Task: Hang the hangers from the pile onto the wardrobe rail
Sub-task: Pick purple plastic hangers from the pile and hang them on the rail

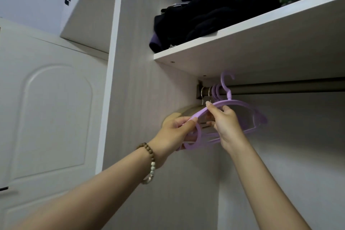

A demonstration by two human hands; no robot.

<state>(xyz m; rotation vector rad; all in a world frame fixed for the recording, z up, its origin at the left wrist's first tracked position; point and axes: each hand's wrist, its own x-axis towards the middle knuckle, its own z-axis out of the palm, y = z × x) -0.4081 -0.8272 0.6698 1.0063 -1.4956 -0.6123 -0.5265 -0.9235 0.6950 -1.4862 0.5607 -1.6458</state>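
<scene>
The lilac plastic hanger (240, 102) sits tilted just below the dark metal wardrobe rail (280, 87), its hook raised in front of the rail, close under the white shelf board (242, 48), not yet over the bar. The right hand (225, 123) has its grip pinched on the hanger's upper arm; the left hand (175, 132) has its grip curled round the lower end. The hook may knock the shelf or snag the lilac hooks (216, 89) already hung beside it, as the gap looks tight
</scene>
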